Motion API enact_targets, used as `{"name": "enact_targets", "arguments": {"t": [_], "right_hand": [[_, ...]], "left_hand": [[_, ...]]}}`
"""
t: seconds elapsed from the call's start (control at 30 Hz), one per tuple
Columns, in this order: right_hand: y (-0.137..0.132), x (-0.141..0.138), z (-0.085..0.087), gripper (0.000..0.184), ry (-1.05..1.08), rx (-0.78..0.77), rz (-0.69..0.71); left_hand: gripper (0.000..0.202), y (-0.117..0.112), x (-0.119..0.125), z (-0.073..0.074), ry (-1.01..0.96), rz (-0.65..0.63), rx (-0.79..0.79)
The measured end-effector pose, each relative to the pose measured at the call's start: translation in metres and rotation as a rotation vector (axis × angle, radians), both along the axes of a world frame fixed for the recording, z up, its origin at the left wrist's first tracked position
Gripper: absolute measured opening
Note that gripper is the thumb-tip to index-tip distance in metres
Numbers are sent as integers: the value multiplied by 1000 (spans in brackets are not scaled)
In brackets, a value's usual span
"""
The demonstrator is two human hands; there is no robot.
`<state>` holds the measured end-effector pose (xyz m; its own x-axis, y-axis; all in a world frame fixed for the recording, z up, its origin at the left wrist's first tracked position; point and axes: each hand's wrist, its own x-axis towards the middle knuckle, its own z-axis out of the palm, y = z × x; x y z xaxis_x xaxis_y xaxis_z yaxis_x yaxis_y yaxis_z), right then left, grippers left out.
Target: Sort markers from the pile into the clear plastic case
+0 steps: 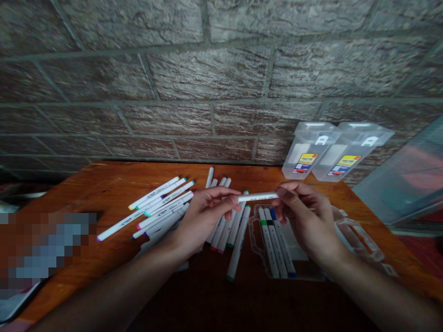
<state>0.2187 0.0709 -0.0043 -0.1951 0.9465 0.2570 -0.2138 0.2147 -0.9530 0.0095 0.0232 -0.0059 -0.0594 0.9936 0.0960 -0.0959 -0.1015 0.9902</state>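
Both hands hold one white marker (pixel 258 197) level above the table. My left hand (pixel 204 214) pinches its left end and my right hand (pixel 304 216) grips its right end. Under my right hand lies a clear plastic marker case (pixel 356 235), open and flat, with three markers (pixel 277 242) side by side in it. Several more white markers with coloured caps (pixel 162 203) are scattered on the wooden table (pixel 104 184) to the left and beneath my left hand.
Two clear plastic marker boxes (pixel 306 152) with yellow labels lean against the brick wall at the back right. A glass-like panel (pixel 404 184) stands at the right edge. A blurred patch covers something at the table's left side.
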Motion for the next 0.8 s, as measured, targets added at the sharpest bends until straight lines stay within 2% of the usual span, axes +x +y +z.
{"name": "enact_targets", "arguments": {"t": [0.43, 0.67, 0.8], "right_hand": [[1, -2, -2, 18, -71, 82, 16], [0, -3, -4, 27, -232, 133, -33], [-1, -2, -10, 24, -331, 233, -41]], "left_hand": [[19, 1, 0, 2, 103, 9, 43], [17, -2, 1, -1, 195, 15, 92], [15, -7, 4, -4, 307, 16, 172]]}}
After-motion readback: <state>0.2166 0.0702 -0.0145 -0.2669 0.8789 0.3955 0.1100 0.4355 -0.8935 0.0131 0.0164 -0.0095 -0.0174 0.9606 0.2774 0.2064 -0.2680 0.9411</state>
